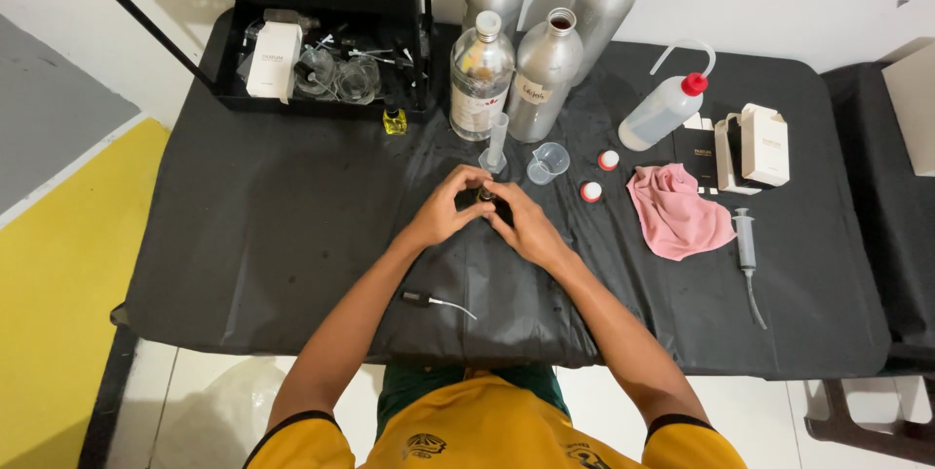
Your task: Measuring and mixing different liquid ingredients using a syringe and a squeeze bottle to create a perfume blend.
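Head view: both hands meet at a small dark bottle [484, 196].
Left hand [440, 213]: grip pinching bottle.
Right hand [526, 225]: grip pinching bottle.
Hidden: bottle mostly covered by fingers.
Surface: black desk [273, 235], white wall behind.

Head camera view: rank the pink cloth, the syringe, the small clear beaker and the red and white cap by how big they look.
1. pink cloth
2. syringe
3. small clear beaker
4. red and white cap
All lie at similar depth, so the order looks safe.

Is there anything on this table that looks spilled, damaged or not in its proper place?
Two red-and-white caps lie loose on the black table cover, and one metal bottle stands uncapped. The white box is open. A pump tube lies loose near the person. I see no spill.
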